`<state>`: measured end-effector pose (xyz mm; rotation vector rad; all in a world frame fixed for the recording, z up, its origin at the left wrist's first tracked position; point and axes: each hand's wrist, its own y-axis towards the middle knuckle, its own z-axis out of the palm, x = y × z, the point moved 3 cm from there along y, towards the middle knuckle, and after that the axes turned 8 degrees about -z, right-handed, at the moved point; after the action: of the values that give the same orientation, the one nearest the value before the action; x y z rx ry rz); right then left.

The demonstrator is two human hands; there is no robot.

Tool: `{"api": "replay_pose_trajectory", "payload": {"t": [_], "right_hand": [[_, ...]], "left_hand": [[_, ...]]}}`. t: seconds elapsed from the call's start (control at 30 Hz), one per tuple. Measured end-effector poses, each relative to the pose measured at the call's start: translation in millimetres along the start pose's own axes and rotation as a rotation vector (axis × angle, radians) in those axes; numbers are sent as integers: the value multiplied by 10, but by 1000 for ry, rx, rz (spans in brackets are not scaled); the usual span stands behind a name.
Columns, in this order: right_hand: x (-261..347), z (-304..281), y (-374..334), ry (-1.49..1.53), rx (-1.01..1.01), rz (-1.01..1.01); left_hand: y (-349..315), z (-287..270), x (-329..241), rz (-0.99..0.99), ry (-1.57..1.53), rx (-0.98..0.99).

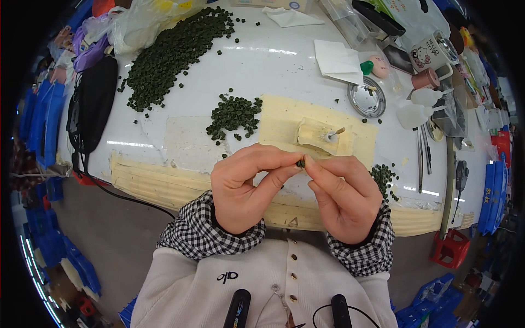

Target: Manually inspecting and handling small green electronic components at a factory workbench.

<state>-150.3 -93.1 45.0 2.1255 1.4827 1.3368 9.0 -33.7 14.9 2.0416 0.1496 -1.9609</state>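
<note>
On my side of the cream block (311, 138), my left hand (240, 188) pinches a dark-green pellet (300, 163) while my right hand (350, 199) meets its right side, though whether it grips too I cannot tell.

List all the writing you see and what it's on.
I won't copy wording, only locate it:
White mug: dark lettering, readable.
Cream top: dark lettering, readable.
Black strap: small print, too small to read.
Blue bin at right: white characters, blurred.
Pale package at the far edge: blue mark, too small to read.
</note>
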Motion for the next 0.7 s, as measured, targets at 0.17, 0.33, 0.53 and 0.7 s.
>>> {"api": "replay_pose_trajectory", "payload": {"t": [0.17,0.33,0.53,0.7], "right_hand": [[0,1,1,-11,-4,-13],[12,3,-10,-21,-13,0],[3,-51,-8,-38,-55,57],[62,-456,-43,-35,-314,104]], "left_hand": [[6,-5,-9,15,7,6],[8,1,4,21,9,5],[-15,4,34,26,-1,-10],[-31,-19,75,13,-40,-23]]}}
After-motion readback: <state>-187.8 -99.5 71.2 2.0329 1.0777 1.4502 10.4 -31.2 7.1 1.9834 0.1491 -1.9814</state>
